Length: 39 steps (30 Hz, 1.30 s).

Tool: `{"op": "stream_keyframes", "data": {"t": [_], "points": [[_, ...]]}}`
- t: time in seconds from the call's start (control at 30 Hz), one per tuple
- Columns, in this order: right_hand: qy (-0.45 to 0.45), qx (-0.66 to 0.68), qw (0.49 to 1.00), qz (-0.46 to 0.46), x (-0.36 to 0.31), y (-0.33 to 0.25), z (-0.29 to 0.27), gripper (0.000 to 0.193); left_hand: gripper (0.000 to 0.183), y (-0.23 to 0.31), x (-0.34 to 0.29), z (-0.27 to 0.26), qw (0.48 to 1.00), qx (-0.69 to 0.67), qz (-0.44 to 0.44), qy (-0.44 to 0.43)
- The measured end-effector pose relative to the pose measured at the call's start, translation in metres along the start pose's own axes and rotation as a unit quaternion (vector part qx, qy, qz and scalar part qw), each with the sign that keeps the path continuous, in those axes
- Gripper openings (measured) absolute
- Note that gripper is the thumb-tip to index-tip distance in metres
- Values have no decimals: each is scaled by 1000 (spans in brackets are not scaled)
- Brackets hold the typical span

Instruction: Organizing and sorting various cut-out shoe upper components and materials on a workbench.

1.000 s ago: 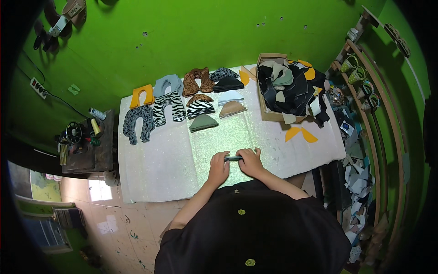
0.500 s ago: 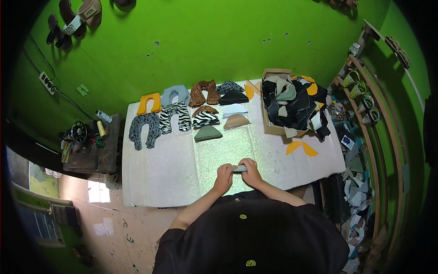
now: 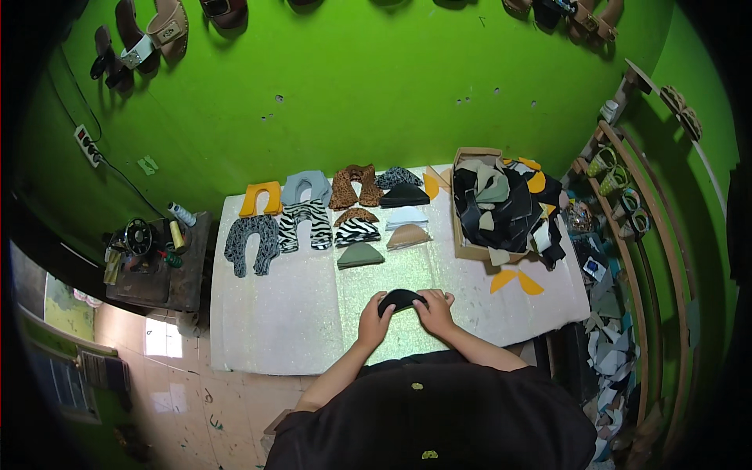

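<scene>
Left hand: pinching the black half-moon piece at its left end.
Black half-moon piece: between the hands, over the counter; previously edge-on, broad face now showing. I judge it is being turned over.
Right hand: gripping the opposite end.
Yellow cutouts: right of that hand, unmoved, untouched.

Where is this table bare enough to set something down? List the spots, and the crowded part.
Bare table: front left, between the spotted grey U, left hand and front edge; front right, between the yellow pair, right hand and front edge. Crowded: the back, from the yellow U to the box.
</scene>
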State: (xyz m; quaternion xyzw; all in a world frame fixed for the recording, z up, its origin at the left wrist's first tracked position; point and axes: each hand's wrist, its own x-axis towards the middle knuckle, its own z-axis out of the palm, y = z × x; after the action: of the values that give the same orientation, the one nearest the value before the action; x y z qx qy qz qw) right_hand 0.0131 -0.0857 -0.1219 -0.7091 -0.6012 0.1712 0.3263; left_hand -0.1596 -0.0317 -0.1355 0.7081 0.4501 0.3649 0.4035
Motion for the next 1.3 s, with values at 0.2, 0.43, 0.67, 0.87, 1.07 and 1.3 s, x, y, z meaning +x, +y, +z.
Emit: {"op": "stream_keyframes", "data": {"t": [0.2,0.43,0.67,0.87,1.07,1.3], "points": [[83,58,994,39,92,-6,-9,26,34,8,49,-9,990,-118,-61,40],[47,42,983,171,235,19,-23,37,31,-2,60,-1,996,-4,48,76],[4,11,968,251,301,56,-16,42,23,12,92,-16,991,24,107,75],[-38,-94,968,231,310,57,-9,36,21,-4,90,-14,991,42,89,87],[5,-246,960,135,301,42,-13,53,21,-7,66,-8,995,31,81,56],[103,-190,976,41,262,5,-19,50,18,11,54,-21,991,38,93,84]]}}
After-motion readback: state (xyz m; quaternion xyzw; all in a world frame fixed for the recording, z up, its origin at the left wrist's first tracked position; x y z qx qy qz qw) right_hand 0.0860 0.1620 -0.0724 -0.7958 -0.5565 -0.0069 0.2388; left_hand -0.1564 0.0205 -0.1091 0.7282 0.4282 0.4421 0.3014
